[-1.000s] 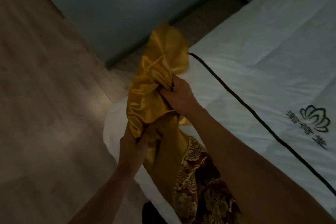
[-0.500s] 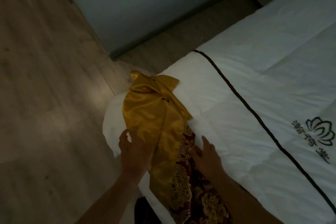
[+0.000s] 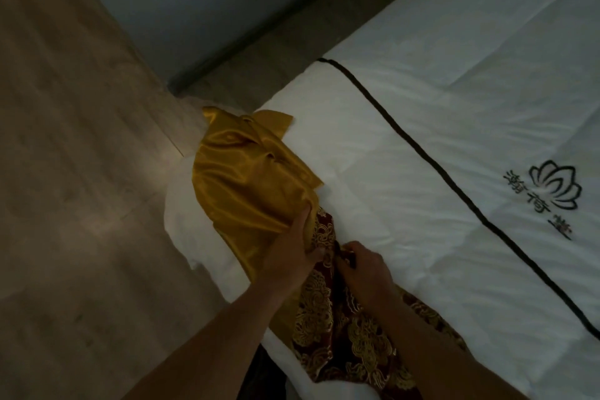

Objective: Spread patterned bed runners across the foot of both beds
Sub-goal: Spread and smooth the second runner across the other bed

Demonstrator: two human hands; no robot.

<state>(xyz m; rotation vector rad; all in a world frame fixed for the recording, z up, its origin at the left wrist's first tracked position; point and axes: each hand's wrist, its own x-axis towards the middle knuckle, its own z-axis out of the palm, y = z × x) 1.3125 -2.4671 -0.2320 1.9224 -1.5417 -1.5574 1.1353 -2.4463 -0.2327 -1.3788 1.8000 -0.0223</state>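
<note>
A bed runner (image 3: 253,178) lies bunched at the foot corner of a white bed (image 3: 406,146). Its gold satin lining faces up at the far end, and its dark red side with gold embroidery (image 3: 337,328) shows nearer to me. My left hand (image 3: 292,250) grips the gold fabric where it meets the red pattern, thumb on top. My right hand (image 3: 363,266) sits just to its right and pinches the edge of the patterned fabric. The runner's near end runs under my forearms and out of the bottom of the view.
The white duvet has a black piping line (image 3: 454,185) and a black embroidered lotus logo (image 3: 552,191) on the right. A wood-look floor (image 3: 71,172) lies to the left. A pale wall (image 3: 181,3) and a dark skirting strip stand beyond the bed corner.
The runner dropped from being held up in both hands onto the bed corner. Both hands then flattened on it, and now they grasp the fabric again at the gold-red seam.
</note>
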